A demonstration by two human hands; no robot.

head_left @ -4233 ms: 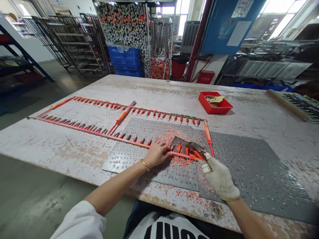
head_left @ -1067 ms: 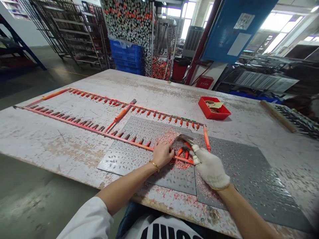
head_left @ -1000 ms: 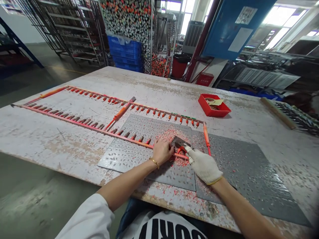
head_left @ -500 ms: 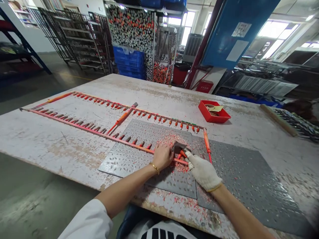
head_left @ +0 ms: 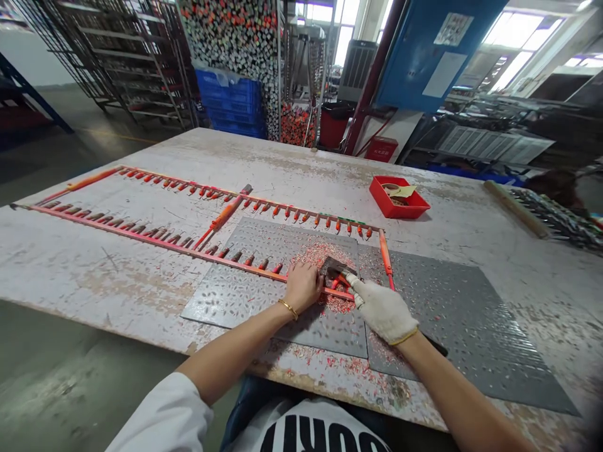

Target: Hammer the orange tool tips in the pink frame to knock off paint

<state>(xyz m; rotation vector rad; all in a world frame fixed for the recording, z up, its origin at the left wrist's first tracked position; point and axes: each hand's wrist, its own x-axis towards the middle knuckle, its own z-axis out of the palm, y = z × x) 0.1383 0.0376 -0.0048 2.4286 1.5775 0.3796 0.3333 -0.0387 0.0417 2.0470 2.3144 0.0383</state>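
On the worktable [head_left: 117, 276], red shavings [head_left: 320, 254], apparently plastic, litter perforated sheets [head_left: 452, 326].

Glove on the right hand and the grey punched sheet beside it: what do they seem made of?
The glove looks like knitted cotton, matt off-white, with a fuzzy ribbed texture. The grey punched sheet looks like dull sheet metal, with rows of stamped slots and flat cut edges; which metal cannot be told.

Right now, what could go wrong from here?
The bare left hand presses the orange bar right beside the orange-handled pliers in the gloved right hand, so a slip could perhaps nick it. Loose red shavings could also spread toward the table edge.
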